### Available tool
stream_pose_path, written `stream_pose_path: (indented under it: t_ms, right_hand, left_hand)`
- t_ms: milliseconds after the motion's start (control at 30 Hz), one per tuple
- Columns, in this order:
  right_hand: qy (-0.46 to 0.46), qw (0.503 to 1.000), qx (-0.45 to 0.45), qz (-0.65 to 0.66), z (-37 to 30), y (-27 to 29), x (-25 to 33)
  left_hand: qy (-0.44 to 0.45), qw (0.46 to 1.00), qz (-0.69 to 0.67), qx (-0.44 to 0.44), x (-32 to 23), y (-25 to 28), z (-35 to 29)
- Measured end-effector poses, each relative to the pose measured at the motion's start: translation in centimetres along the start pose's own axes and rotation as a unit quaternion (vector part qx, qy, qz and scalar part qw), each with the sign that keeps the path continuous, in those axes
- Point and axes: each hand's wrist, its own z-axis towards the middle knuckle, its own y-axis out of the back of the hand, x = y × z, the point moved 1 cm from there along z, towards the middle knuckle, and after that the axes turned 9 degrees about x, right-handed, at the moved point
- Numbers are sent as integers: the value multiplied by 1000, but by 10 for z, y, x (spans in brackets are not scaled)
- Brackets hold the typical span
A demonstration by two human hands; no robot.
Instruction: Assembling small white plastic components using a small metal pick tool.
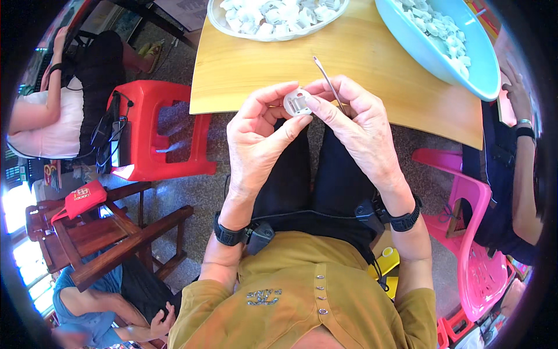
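My left hand (256,136) pinches a small round white plastic part (297,102) between thumb and fingers, just below the near edge of a wooden table (250,70). My right hand (360,125) touches the same part with its fingertips and holds a thin metal tool (327,78) that points up and away over the table. Both wrists wear black bands. My lap in dark trousers lies under the hands.
A clear bowl (279,34) and a light blue basin (433,55), both full of white parts, stand on the table. A red stool (163,128) is at left, a pink chair (465,232) at right. Other people sit at left, lower left and right.
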Motion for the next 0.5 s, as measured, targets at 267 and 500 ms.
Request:
stream_pose_path:
  t_ms: [267, 500]
  right_hand:
    - [14, 998, -24, 59, -1, -13, 8]
    - [34, 999, -27, 15, -1, -18, 12]
  left_hand:
    - [-25, 995, -85, -46, 6, 2, -2]
    - [-40, 990, -116, -68, 6, 5, -7]
